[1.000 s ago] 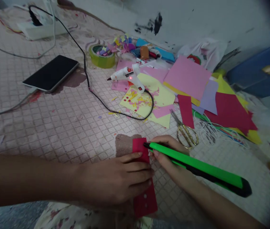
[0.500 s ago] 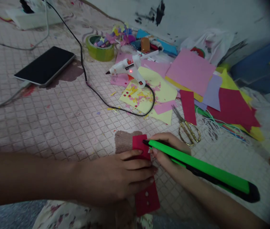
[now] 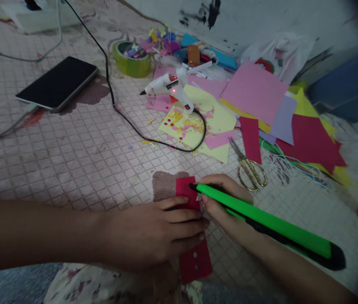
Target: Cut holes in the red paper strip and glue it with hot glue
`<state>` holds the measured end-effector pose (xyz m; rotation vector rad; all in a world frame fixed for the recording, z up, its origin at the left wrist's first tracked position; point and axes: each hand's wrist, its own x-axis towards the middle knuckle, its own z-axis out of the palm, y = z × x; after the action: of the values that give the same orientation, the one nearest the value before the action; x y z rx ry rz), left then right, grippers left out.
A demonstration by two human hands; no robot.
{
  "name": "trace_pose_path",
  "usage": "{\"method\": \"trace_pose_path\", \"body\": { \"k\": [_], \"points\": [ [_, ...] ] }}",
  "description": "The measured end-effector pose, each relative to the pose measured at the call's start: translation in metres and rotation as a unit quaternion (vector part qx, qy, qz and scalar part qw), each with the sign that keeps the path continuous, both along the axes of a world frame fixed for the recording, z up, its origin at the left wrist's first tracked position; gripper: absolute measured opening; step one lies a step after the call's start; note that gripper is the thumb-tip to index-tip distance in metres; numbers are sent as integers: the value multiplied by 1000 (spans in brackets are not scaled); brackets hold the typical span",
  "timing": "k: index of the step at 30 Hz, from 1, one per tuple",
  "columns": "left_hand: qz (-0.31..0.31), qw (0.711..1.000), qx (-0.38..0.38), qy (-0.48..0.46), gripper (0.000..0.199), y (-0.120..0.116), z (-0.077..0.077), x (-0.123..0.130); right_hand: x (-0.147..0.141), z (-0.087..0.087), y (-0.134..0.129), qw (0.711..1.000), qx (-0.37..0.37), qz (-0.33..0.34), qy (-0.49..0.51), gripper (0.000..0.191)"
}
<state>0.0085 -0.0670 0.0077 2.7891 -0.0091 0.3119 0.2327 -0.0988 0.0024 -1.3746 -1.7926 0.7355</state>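
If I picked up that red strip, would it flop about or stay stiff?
The red strip is probably light, since it looks thin. Being long and narrow, it might droop a little. Pushed, it would likely slide or buckle rather than roll, because it lies flat on the cloth.

Both forearms (image 3: 49,236) are bare; left hand (image 3: 147,232) and right hand (image 3: 225,219) have slim fingers (image 3: 182,216).

- Left grip (image 3: 153,234) lies across a near red strip (image 3: 187,264).
- Right grip (image 3: 221,217) holds a green-and-black tool (image 3: 270,219).
- Scissors (image 3: 244,160) lie right.
- Glue gun (image 3: 167,83) lies far.
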Motion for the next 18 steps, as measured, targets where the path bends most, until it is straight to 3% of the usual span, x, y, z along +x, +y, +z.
{"method": "trace_pose_path", "body": {
  "k": [18],
  "points": [
    [3,1000,-25,5,46,-1,-3,0,-2,8,2,1000,11,-14,11,16]
  ]
}}
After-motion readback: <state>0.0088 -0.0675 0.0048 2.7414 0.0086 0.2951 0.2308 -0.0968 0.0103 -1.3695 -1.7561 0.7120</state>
